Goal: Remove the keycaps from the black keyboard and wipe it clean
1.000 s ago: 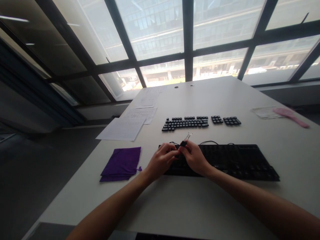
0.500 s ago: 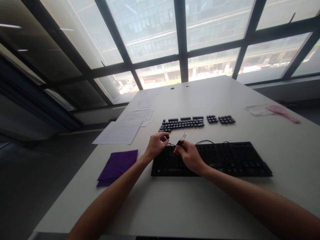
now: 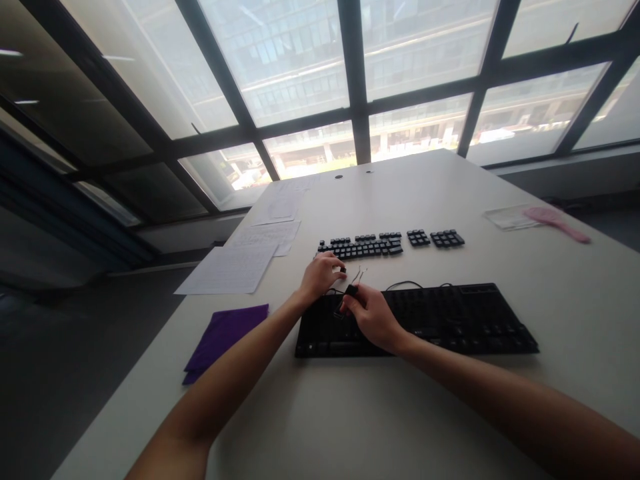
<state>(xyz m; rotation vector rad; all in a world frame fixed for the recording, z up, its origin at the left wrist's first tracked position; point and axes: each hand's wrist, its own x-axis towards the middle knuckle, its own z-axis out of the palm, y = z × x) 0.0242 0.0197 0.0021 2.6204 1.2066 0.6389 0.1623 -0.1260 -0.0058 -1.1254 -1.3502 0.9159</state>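
Note:
My left hand pinches a small black keycap just beyond the keyboard's far left edge, close to the front of the laid-out keycaps. In my right hand is a keycap puller with a black handle; its thin wire prongs point up and away from me. That hand is over the left half of a black keyboard, whose keys there are partly hidden by it. Smaller keycap groups, a middle block and a right block, lie in rows behind the keyboard.
A folded purple cloth lies left of the keyboard, near my left forearm. Sheets of paper spread along the white table's left edge. At the right are a pink hairbrush-like item and a paper. A cable loops behind the keyboard.
My left hand has moved slightly away from me and to the right with the keycap, nearer the laid-out rows. My right hand keeps the puller over the keyboard. The view has shifted slightly.

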